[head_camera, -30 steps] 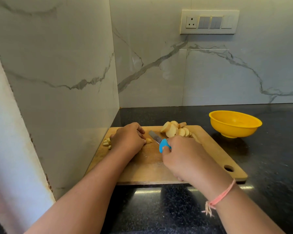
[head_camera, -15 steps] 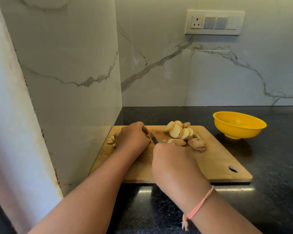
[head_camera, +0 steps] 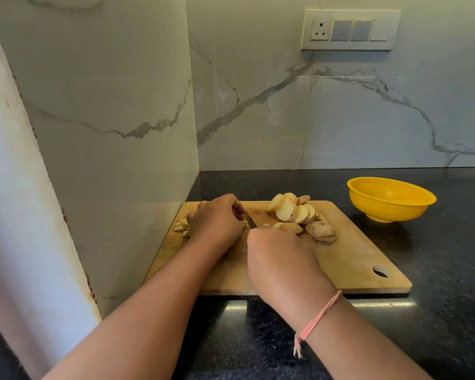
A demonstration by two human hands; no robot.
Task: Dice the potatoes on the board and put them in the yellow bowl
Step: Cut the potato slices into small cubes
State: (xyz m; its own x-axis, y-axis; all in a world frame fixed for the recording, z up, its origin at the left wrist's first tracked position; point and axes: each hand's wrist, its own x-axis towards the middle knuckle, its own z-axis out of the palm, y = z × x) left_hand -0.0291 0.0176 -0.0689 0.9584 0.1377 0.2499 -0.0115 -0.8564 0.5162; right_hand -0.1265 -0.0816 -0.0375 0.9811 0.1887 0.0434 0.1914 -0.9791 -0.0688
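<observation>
From the head camera, the left hand (head_camera: 217, 223) curls down over cut potato pieces (head_camera: 182, 225) at the far-left of the wooden board (head_camera: 354, 256). Just right of it, the right hand (head_camera: 280, 259) closes round a knife (head_camera: 251, 222), handle hidden, blade between the hands. Potato slices (head_camera: 287, 211) lie heaped far-centre. The yellow bowl (head_camera: 390, 207) sits right of the board on the black counter (head_camera: 436, 270).

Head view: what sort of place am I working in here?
Most likely a home kitchen: a dark polished countertop, marble-look wall tiles with a socket-and-switch panel, and a wooden cutting board with potato slices near a yellow bowl.
</observation>
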